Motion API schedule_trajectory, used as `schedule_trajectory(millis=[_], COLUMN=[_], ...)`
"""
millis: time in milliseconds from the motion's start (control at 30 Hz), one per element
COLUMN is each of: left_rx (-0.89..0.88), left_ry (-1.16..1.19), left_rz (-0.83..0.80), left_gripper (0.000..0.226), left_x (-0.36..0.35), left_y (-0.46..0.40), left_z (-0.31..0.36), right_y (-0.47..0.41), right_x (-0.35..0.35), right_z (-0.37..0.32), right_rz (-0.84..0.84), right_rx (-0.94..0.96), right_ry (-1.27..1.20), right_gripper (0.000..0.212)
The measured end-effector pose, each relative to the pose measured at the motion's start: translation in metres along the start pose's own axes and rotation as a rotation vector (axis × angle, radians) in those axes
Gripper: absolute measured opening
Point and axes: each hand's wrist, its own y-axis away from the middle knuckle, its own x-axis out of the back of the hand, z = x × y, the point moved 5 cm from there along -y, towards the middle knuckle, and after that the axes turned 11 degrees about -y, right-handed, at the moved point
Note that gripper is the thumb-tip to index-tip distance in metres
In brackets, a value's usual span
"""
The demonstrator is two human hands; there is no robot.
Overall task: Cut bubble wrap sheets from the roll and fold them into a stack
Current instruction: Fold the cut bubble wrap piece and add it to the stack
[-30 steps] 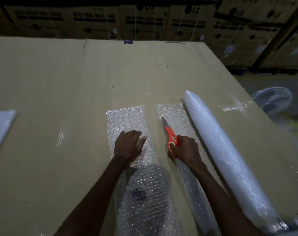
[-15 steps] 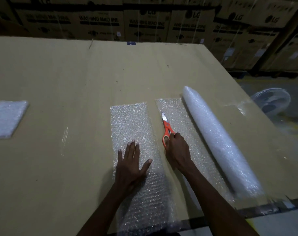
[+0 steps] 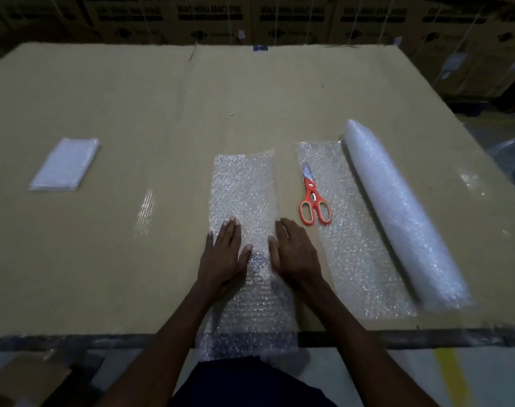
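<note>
With the cut bubble wrap sheet [image 3: 244,189] as landmark, a folded stack [image 3: 65,165] lies well to its left on the cardboard-covered bench [image 3: 132,107], and dim boxes [image 3: 209,13] behind read "WASHING MACHINE", the other print too dark to read. The sheet's long axis runs away from the person, its near end drooping over the bench edge, while the left hand [image 3: 224,259] and right hand [image 3: 294,257] press flat on it, fingers straight and together. Right of it, orange scissors [image 3: 312,198] point away on the unrolled strip [image 3: 356,239], beside the roll [image 3: 403,212], which slants away toward the left, its near end blurred.
</note>
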Motion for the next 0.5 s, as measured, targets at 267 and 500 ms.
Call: schedule_trajectory(millis=[267, 500], left_rx=[-0.003, -0.061], left_ry=[0.078, 0.114], left_rz=[-0.024, -0.058], left_gripper=[0.082, 0.077], left_x=[0.007, 0.006], left_y=[-0.017, -0.041], left_z=[-0.035, -0.091], right_y=[-0.006, -0.038], right_x=[-0.039, -0.097], right_z=[-0.031, -0.053], right_rz=[-0.285, -0.416], right_rx=[-0.022, -0.083], right_ry=[-0.039, 0.036], right_gripper=[0.060, 0.073])
